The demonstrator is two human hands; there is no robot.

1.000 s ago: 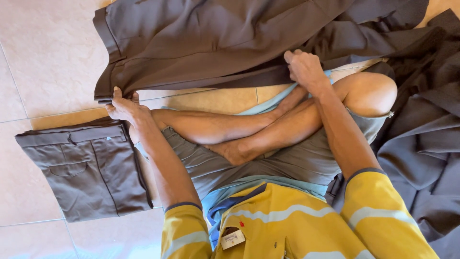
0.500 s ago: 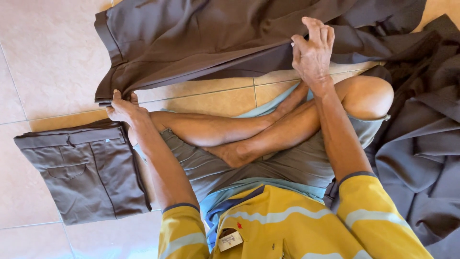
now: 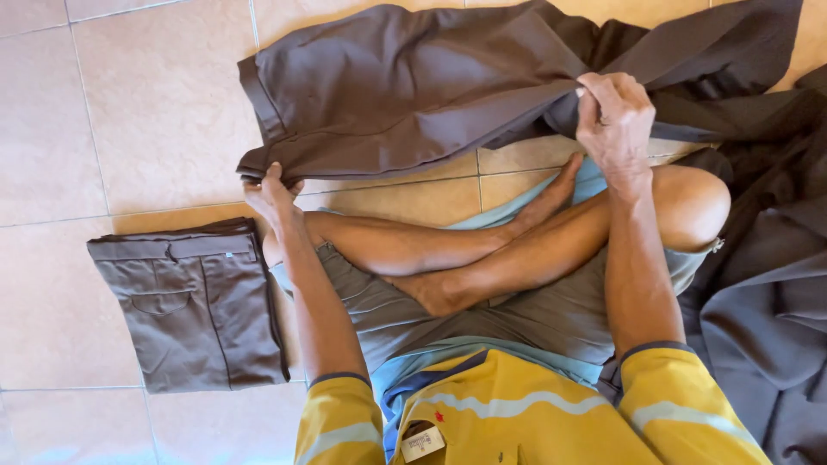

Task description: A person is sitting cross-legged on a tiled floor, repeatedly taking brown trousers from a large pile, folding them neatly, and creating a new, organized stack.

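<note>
Trousers (image 3: 405, 86) pinched by both hands; right-side fabric heap (image 3: 767, 284) cut off.

A floor of large glossy beige ceramic tiles (image 3: 146, 112) with thin pale grout lines fills the scene, lit by soft daylight.

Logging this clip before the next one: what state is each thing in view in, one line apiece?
Spread trousers: laid flat on the floor, unfolded, gripped at both ends.
Folded trousers: folded compact, lying apart, untouched.
Cloth pile: loose, crumpled, beside the knee.
Left hand: closed on the waistband corner.
Right hand: pinching the fabric, lifted.
</note>
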